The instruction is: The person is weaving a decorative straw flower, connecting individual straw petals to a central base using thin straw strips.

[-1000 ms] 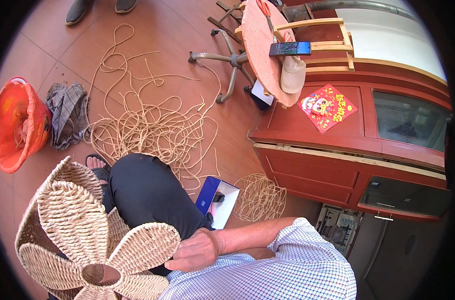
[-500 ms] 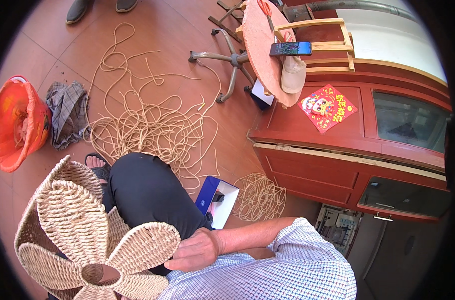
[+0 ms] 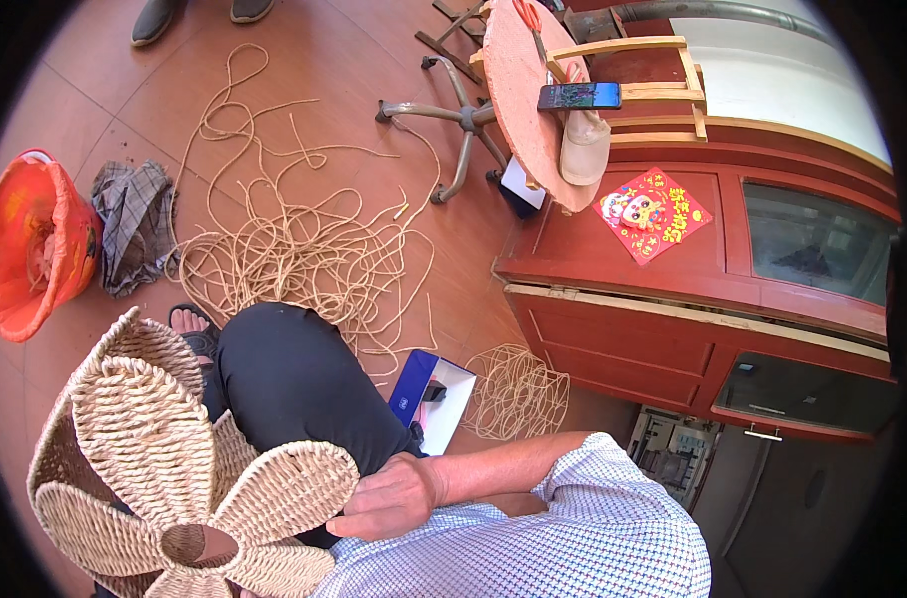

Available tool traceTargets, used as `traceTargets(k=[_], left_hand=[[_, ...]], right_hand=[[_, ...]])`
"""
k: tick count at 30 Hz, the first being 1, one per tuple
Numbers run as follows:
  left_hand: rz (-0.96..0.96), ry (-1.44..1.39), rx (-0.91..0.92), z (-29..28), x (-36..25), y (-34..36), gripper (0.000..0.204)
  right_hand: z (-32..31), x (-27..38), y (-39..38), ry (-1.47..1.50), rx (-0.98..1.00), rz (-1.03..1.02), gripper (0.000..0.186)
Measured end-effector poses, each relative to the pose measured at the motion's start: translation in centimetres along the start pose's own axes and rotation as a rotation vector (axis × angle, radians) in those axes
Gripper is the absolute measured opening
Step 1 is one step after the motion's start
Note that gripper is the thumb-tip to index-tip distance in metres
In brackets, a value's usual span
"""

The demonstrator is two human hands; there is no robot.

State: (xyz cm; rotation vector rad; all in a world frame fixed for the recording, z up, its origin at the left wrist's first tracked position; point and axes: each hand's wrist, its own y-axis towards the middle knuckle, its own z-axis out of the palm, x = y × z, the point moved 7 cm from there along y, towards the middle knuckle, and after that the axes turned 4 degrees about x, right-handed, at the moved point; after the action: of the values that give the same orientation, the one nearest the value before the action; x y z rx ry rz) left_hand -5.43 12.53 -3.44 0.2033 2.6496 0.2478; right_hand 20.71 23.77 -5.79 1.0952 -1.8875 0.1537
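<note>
A woven rope basket (image 3: 145, 429) with flower-petal-shaped panels around a round hole rests over my lap at the lower left. My right hand (image 3: 386, 498) lies beside the tip of its right-hand petal, against my dark trouser leg. Its fingers are curled closed, and what they may hold is hidden behind the hand and petal. Only a sliver of skin shows under the basket at the bottom edge; my left hand's fingers are hidden there.
Loose tan cord (image 3: 294, 249) sprawls on the tiled floor. Around it are an orange bucket (image 3: 75, 249), a checked cloth (image 3: 135, 229), a blue-and-white box (image 3: 452, 404), a coil of cord (image 3: 518, 394), a round pink table (image 3: 513, 75) and a red cabinet (image 3: 613, 344).
</note>
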Motion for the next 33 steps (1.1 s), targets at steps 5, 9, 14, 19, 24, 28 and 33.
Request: traceTargets(k=[5,9,14,19,24,28,33], left_hand=[[0.003,-0.124,0.019,0.1,0.3,0.7,0.031],[-0.019,-0.061,0.001,-0.1,-0.1,0.6,0.031],[-0.040,-0.198,0.082,0.3,1.0,-0.3,0.033],[-0.046,-0.061,0.123,0.1,0.5,-0.4,0.033],[-0.039,-0.071,0.017,0.0,0.5,-0.7,0.032],[-0.100,-0.077,0.047,0.1,0.3,-0.6,0.032],[-0.090,-0.054,0.089,-0.3,0.1,0.4,0.029]], right_hand=[[0.1,0.0,0.1,0.012,-0.024,-0.004,0.028],[0.0,0.0,-0.1,0.010,-0.004,0.003,0.024],[0.0,0.1,0.1,-0.001,0.000,0.010,0.023],[-0.1,0.1,0.3,0.025,-0.045,-0.009,0.036],[0.1,0.0,0.1,0.015,0.002,0.024,0.022],[0.1,0.2,0.1,0.012,0.001,0.009,0.022],[0.0,0.2,0.0,-0.002,-0.007,0.033,0.021]])
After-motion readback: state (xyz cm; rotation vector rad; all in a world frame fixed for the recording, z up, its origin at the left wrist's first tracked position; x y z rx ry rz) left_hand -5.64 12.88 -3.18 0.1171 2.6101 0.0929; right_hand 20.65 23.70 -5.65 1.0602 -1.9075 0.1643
